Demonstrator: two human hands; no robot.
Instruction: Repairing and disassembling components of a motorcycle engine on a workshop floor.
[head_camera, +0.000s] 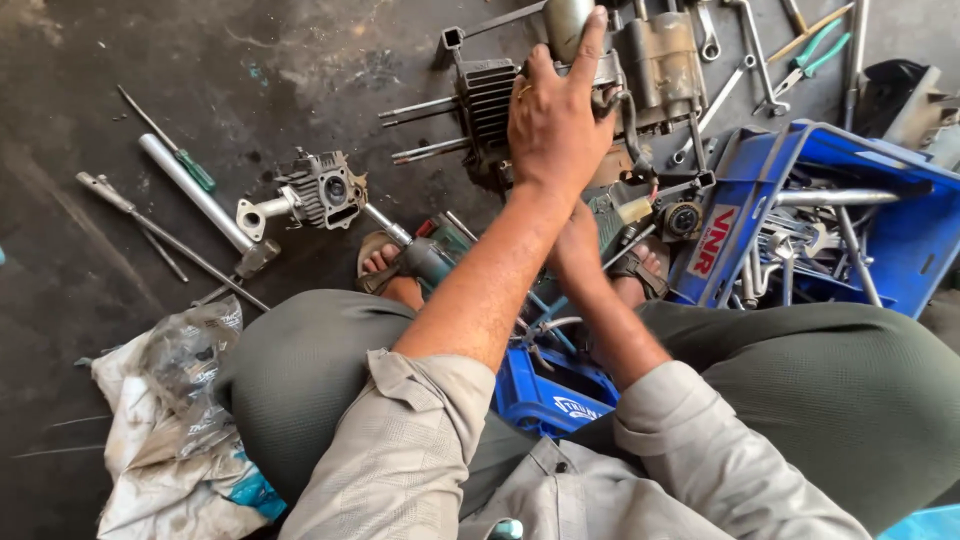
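My left hand reaches forward and lies on a greasy motorcycle engine block on the floor. Its fingers spread over the finned cylinder and up against a grey rounded metal part. My right hand is low, just behind the left forearm and near the engine's underside. Most of it is hidden, so what it holds does not show. Two long studs stick out of the cylinder to the left.
A loose cylinder head lies on the dark floor at left, with a green-handled screwdriver, a metal tube and a long rod. A blue crate of tools stands right; spanners lie behind; a dirty rag lies near left.
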